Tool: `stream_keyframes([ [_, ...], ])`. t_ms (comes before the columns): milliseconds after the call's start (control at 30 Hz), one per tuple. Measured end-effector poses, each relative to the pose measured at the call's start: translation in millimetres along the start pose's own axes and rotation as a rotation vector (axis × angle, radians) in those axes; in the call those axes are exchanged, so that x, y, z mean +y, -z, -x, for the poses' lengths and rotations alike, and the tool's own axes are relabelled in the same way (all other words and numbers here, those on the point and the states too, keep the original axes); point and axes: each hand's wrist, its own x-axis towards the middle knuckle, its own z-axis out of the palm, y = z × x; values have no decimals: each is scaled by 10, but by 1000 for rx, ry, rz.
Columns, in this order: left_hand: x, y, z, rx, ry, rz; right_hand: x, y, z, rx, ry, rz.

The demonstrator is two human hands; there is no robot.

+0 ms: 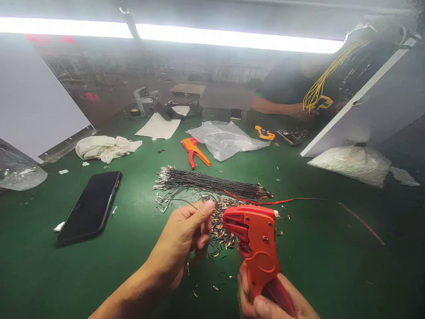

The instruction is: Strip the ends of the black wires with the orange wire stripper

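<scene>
Right hand (269, 305) clenched on stripper (259, 248), left hand (181, 241) pinched, contents unclear; black bundle (209, 181) looks stripped, 1 red wire (312, 199) pending.

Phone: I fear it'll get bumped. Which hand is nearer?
Left. The left hand is just right of the phone; the right hand, gripping the stripper, is farther right.

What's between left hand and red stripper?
Head view: a heap of wire offcuts on the green mat fills the gap between left hand and stripper.
</scene>
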Motion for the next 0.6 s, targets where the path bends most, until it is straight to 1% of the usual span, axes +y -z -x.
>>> stream_keyframes([
  [67, -6, 11, -9, -7, -20, -4, 9, -4, -29, -40, 25, -72],
  [167, -4, 9, -18, -20, -35, 19, 44, 4, -73, -131, 106, -169],
  [333, -24, -2, -42, -59, -84, 83, 48, -9, -87, -218, 145, -280],
  [467, -76, -6, -63, -47, -129, 88, 24, -33, -74, -180, 91, -283],
  [600, -116, -13, -75, -59, -147, 113, 49, -14, -89, -173, 115, -284],
])
